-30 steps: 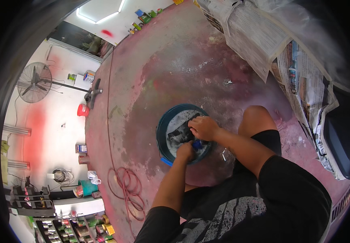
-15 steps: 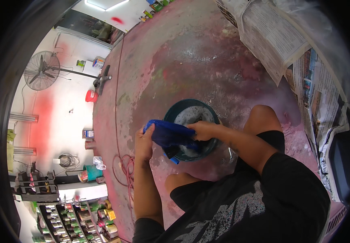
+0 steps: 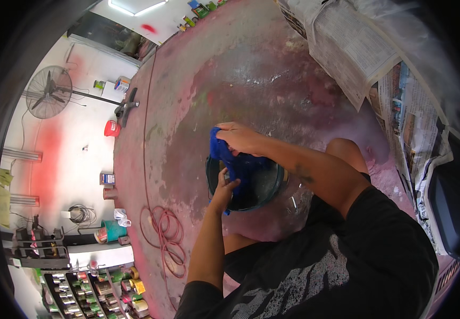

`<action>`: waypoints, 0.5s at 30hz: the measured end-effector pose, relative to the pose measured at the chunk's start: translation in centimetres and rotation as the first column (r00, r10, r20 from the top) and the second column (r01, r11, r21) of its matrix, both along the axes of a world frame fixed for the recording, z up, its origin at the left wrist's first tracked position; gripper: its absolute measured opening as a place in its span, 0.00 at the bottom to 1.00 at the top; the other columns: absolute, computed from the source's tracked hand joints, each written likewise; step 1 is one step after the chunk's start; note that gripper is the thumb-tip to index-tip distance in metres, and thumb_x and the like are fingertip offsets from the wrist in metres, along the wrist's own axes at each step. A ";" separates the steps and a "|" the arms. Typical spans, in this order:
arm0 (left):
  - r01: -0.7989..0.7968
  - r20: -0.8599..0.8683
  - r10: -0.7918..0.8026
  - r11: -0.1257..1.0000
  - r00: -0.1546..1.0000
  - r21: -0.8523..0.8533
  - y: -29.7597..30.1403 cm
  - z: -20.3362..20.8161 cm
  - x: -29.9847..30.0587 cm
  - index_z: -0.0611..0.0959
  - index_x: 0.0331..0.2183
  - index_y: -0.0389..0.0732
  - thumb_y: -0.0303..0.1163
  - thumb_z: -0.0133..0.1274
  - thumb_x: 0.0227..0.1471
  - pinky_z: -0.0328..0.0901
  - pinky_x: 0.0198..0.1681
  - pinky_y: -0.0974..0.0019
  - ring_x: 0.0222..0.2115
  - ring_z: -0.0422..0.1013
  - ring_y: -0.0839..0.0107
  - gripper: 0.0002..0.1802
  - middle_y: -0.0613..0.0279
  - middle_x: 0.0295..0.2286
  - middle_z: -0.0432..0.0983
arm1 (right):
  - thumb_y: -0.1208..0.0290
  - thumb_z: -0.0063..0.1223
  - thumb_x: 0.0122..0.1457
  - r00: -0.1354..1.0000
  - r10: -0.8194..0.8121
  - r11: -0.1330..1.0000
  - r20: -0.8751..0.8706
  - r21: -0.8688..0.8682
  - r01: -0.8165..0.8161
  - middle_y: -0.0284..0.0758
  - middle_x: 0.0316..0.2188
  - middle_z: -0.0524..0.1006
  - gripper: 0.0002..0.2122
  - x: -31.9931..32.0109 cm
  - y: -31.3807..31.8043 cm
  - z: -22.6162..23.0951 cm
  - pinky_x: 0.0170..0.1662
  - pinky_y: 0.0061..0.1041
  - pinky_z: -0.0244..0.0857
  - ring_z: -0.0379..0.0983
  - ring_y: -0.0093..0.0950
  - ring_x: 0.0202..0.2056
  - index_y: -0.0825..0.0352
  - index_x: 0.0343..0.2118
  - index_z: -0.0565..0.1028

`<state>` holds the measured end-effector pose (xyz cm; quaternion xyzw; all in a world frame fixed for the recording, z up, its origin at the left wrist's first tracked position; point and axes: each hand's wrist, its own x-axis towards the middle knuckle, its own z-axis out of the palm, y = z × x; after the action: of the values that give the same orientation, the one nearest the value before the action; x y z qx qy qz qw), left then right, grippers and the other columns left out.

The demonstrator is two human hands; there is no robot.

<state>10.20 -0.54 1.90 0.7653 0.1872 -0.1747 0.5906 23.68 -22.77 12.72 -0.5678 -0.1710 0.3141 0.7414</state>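
A wet-looking blue cloth [image 3: 242,169] hangs bunched over a dark green round tub [image 3: 280,187] on the floor in front of me. At the tub's far side my right hand [image 3: 239,137] is closed around the cloth's upper end. My left hand [image 3: 225,187] grips the cloth lower down, by the tub's left rim, its thumb and fingers on the fabric. Part of the cloth drops into the tub. My hands and the cloth hide much of the tub's inside.
Coiled red hose [image 3: 167,234] lies on the stained floor to the left. Beyond it along the wall stand a fan [image 3: 50,91], a red bucket [image 3: 112,128] and a rack of cans [image 3: 84,295]. Newspaper masking [image 3: 355,50] covers a large object at the right.
My right hand has moved up and left with the cloth, while my left hand has come down to the tub's rim. The cloth, stretched sideways before, now hangs downward.
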 end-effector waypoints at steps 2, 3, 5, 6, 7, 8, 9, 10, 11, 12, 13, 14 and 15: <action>0.075 -0.043 -0.068 0.982 0.997 0.176 -0.7 -0.6 -0.5 0.56 0.69 0.45 0.29 0.67 0.53 0.68 0.57 0.55 0.56 0.70 0.61 0.50 0.50 0.57 0.71 | 0.62 0.44 0.69 0.994 0.097 0.995 0.056 -0.035 -0.096 0.36 0.42 0.79 0.21 -1.0 0.0 4.1 0.49 0.28 0.68 0.74 0.28 0.42 0.69 0.58 0.75; 0.112 -0.068 -0.097 0.959 0.993 0.262 -1.0 -0.8 -0.6 0.56 0.69 0.45 0.26 0.70 0.50 0.69 0.56 0.56 0.56 0.70 0.61 0.53 0.49 0.57 0.71 | 0.61 0.44 0.69 0.985 0.148 0.988 0.083 -0.054 -0.144 0.39 0.45 0.80 0.22 -1.3 0.4 5.2 0.53 0.31 0.67 0.75 0.31 0.45 0.69 0.59 0.74; 0.052 0.055 -0.071 0.955 0.996 0.293 -2.6 0.3 -0.5 0.58 0.68 0.42 0.25 0.73 0.47 0.69 0.56 0.58 0.55 0.71 0.62 0.55 0.49 0.57 0.71 | 0.61 0.43 0.69 0.978 0.124 0.992 0.167 0.005 -0.126 0.31 0.37 0.77 0.20 -1.5 1.5 5.8 0.40 0.26 0.64 0.69 0.23 0.35 0.68 0.56 0.75; 0.012 0.120 -0.051 0.952 0.991 0.306 -3.1 1.0 -0.4 0.58 0.68 0.40 0.24 0.74 0.45 0.69 0.56 0.60 0.55 0.72 0.62 0.56 0.49 0.57 0.71 | 0.61 0.43 0.69 0.970 0.116 0.991 0.212 0.035 -0.126 0.28 0.33 0.75 0.19 -1.6 2.1 6.3 0.33 0.24 0.63 0.66 0.19 0.31 0.67 0.55 0.76; 0.015 0.166 -0.045 0.983 0.985 0.181 -3.4 1.3 -0.4 0.61 0.67 0.39 0.26 0.74 0.46 0.69 0.56 0.60 0.55 0.72 0.62 0.53 0.50 0.56 0.72 | 0.61 0.43 0.69 0.967 0.118 0.987 0.227 0.083 -0.140 0.28 0.34 0.75 0.19 -1.7 2.5 6.6 0.33 0.24 0.62 0.66 0.19 0.31 0.67 0.55 0.75; 0.023 0.210 -0.033 0.998 0.977 0.054 -3.7 1.7 -0.2 0.64 0.65 0.38 0.28 0.74 0.46 0.69 0.56 0.60 0.54 0.72 0.63 0.50 0.52 0.55 0.73 | 0.62 0.43 0.69 0.963 0.120 0.979 0.242 0.131 -0.155 0.28 0.34 0.75 0.19 -1.8 2.9 6.9 0.33 0.24 0.62 0.66 0.19 0.30 0.68 0.55 0.75; 0.028 0.254 -0.009 0.997 0.967 -0.072 -3.7 2.1 -0.3 0.67 0.64 0.38 0.30 0.75 0.47 0.69 0.56 0.61 0.54 0.72 0.63 0.48 0.53 0.54 0.73 | 0.62 0.43 0.69 0.958 0.128 0.967 0.258 0.180 -0.178 0.28 0.34 0.74 0.19 -2.1 3.5 7.3 0.33 0.24 0.62 0.65 0.20 0.30 0.68 0.56 0.75; 0.040 0.240 -0.030 0.999 0.970 -0.036 -4.2 3.1 -0.1 0.69 0.63 0.38 0.31 0.74 0.49 0.69 0.55 0.61 0.53 0.72 0.65 0.44 0.55 0.53 0.74 | 0.62 0.43 0.68 0.966 0.142 0.959 0.215 0.211 -0.188 0.31 0.35 0.76 0.18 -2.5 3.7 8.1 0.38 0.26 0.63 0.68 0.22 0.33 0.68 0.53 0.75; 0.052 0.225 -0.051 0.999 0.973 -0.001 -4.6 4.2 0.1 0.72 0.61 0.39 0.32 0.73 0.50 0.69 0.54 0.62 0.52 0.72 0.66 0.40 0.57 0.53 0.75 | 0.62 0.43 0.68 0.973 0.157 0.950 0.172 0.242 -0.196 0.34 0.36 0.77 0.17 -3.0 3.9 8.9 0.42 0.29 0.64 0.70 0.25 0.37 0.69 0.50 0.76; 0.061 0.208 -0.067 0.998 0.976 0.034 -4.9 4.8 0.1 0.74 0.59 0.40 0.33 0.72 0.51 0.69 0.54 0.62 0.51 0.72 0.67 0.37 0.59 0.52 0.76 | 0.62 0.42 0.67 0.976 0.177 0.940 0.127 0.273 -0.206 0.38 0.38 0.78 0.16 -3.2 4.2 9.6 0.47 0.31 0.66 0.72 0.28 0.40 0.69 0.47 0.77; 0.041 0.314 -0.065 0.996 0.947 0.083 -4.7 4.5 0.0 0.75 0.59 0.40 0.34 0.71 0.54 0.69 0.52 0.63 0.51 0.73 0.68 0.34 0.60 0.51 0.76 | 0.62 0.43 0.67 0.972 0.155 0.943 0.177 0.266 -0.199 0.37 0.38 0.78 0.16 -3.3 4.7 10.0 0.46 0.32 0.66 0.72 0.28 0.40 0.69 0.46 0.76; 0.017 0.416 -0.069 0.992 0.907 0.129 -4.5 3.8 -0.1 0.76 0.58 0.41 0.36 0.69 0.56 0.69 0.51 0.64 0.50 0.73 0.69 0.31 0.62 0.50 0.77 | 0.62 0.43 0.67 0.965 0.134 0.946 0.226 0.260 -0.192 0.37 0.38 0.78 0.16 -3.3 5.3 10.3 0.45 0.32 0.66 0.72 0.28 0.40 0.69 0.45 0.76; -0.005 0.509 -0.084 0.985 0.857 0.171 -4.7 3.6 -0.2 0.76 0.58 0.42 0.37 0.67 0.58 0.70 0.50 0.64 0.49 0.73 0.71 0.29 0.63 0.49 0.77 | 0.62 0.43 0.67 0.957 0.105 0.951 0.271 0.255 -0.177 0.37 0.37 0.78 0.15 -3.3 5.4 10.3 0.44 0.32 0.66 0.72 0.27 0.40 0.69 0.44 0.76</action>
<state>10.01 -5.21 5.55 0.8344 0.0209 0.0402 0.5493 20.42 -17.38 23.06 -0.4805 -0.3473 0.2641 0.7608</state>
